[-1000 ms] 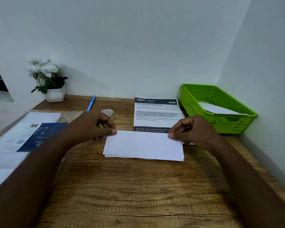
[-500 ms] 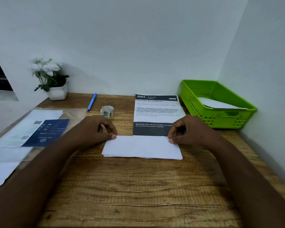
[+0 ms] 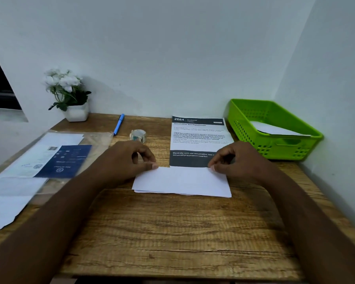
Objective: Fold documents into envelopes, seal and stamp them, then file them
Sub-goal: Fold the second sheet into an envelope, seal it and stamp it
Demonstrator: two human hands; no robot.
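- My left hand (image 3: 129,160) sits knuckles-up on the desk, fingers curled, thumb and forefinger pinching the far left corner of the folded paper (image 3: 181,182).
- My right hand (image 3: 237,160) mirrors it on the other side: curled fingers, thumb tip pinching the far right corner of that same flap.
- Both forearms run in from the bottom corners and angle toward the middle, so the hands end up level with each other, one at each end of the flap's far edge.
- The folded paper lies flat at the middle of the wooden desk (image 3: 172,232), blank side up, a couple of layers showing along its near edge.
- Its unfolded printed half (image 3: 199,138) stretches away from the hands, dark band right at the fold line, header reading 2684 at the far end.
- Just past my left hand there's a small roll of stamps or tape (image 3: 138,135), can't tell which, and a blue pen (image 3: 118,124) beyond it.
- Right of the sheet, near the corner: a green basket (image 3: 275,146) with a white envelope or sheet (image 3: 275,130) inside.
- Far left: a clear plastic sleeve with papers (image 3: 49,158), blurry, plus a white flower pot (image 3: 76,113) by the wall.
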